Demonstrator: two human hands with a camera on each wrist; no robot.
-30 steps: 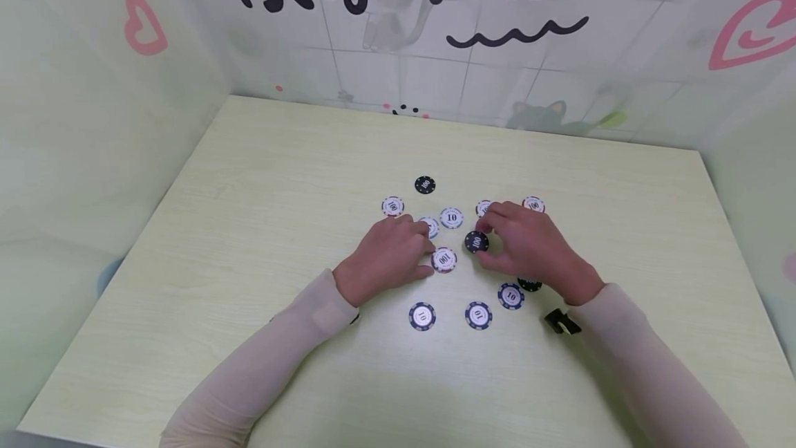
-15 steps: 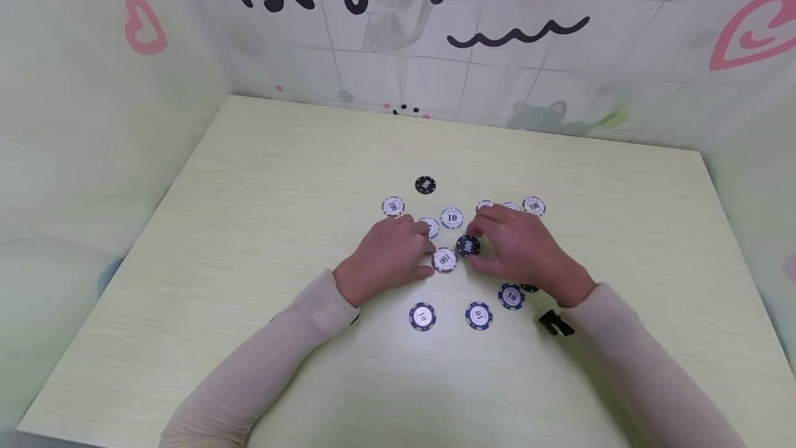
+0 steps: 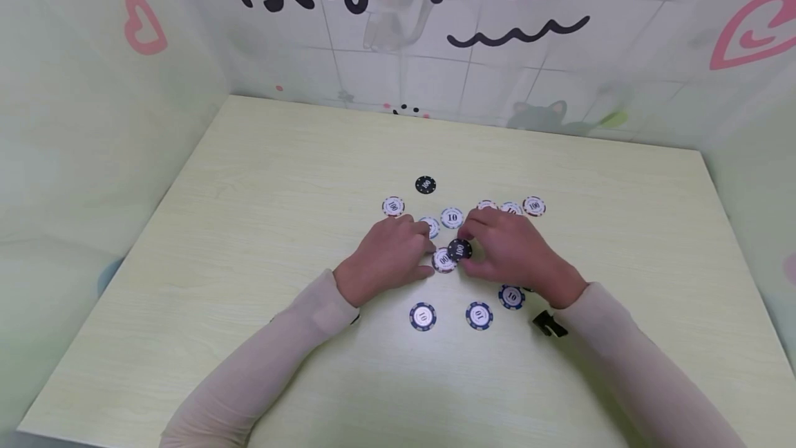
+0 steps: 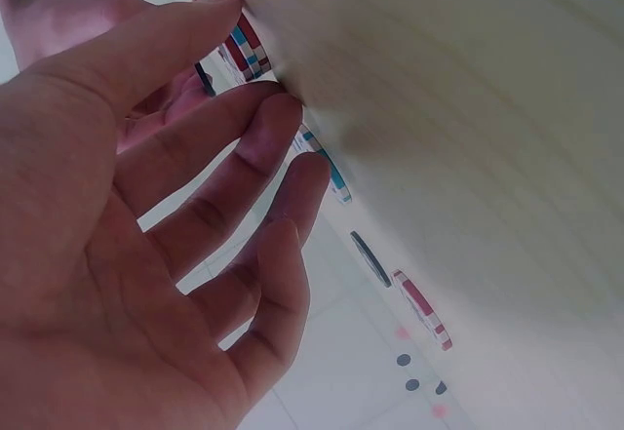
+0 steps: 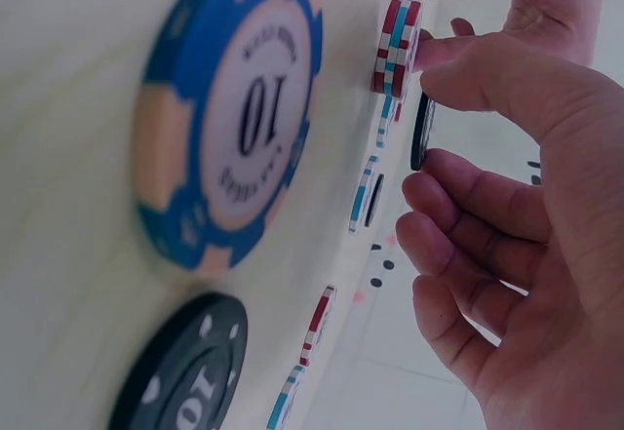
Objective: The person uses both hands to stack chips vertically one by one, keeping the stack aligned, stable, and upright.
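My right hand [image 3: 517,244] pinches a black 100 poker chip [image 3: 459,250] between thumb and fingertips. Held on edge in the right wrist view, that black chip [image 5: 423,130] is just above and beside a short stack of red-white and blue-white chips [image 5: 398,48]. In the head view it covers part of the top white-faced 100 chip [image 3: 442,260] of this stack. My left hand [image 3: 387,258] rests at the table, its thumb and index fingertip on either side of the stack. Under the left fingers, a light-blue-edged chip [image 3: 430,227] is partly hidden.
Around the hands lie loose chips: a black one [image 3: 425,185], a white 100 [image 3: 393,206], a light-blue 10 [image 3: 452,218], several more at right, such as a white 100 [image 3: 533,206]. Nearer are dark-blue 10 chips [image 3: 423,316]. A black clip [image 3: 550,324] hangs by the right sleeve.
My right hand has moved left with the black chip, from beside the stack to over its right edge. Chips behind the right hand now show more. The left hand has stayed still.
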